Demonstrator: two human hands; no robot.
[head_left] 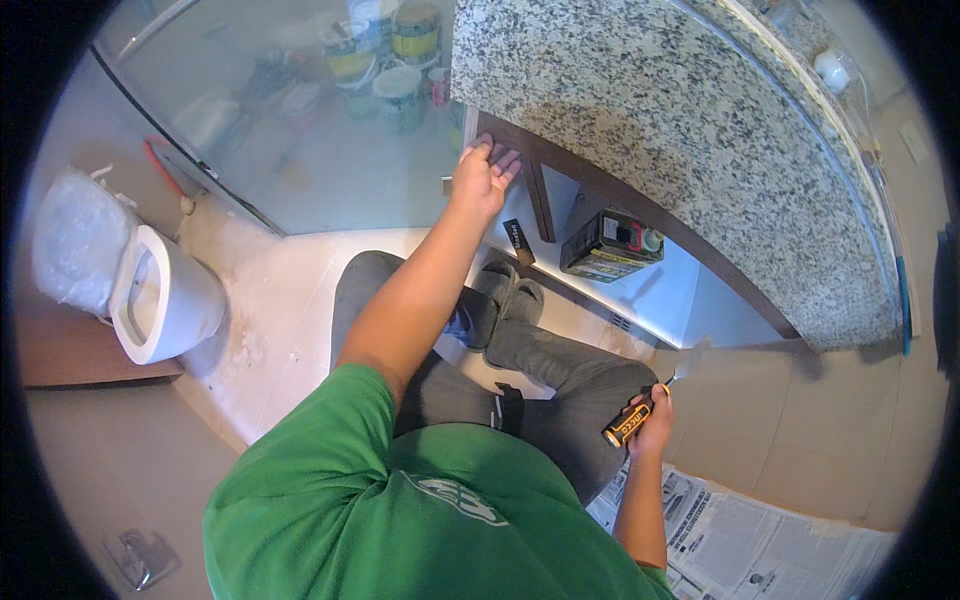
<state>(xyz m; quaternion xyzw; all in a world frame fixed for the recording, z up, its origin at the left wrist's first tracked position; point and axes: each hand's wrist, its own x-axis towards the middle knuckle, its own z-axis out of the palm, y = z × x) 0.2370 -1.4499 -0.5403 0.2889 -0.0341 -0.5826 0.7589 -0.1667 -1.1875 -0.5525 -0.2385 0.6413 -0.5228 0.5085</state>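
Gripping the black-and-orange metal-bladed scraper (628, 421) pointing forward-right, your right hand (653, 428) lies farther from the brown wooden rail (590, 178) than your loosely open left hand (485, 184).

Black corners ring my view, and the bench (680, 130) edge bows. Bright, bluish light fills the cabinet (683, 285), where a can (608, 250) throws a shadow; the glass panel (300, 160) looks hazy.
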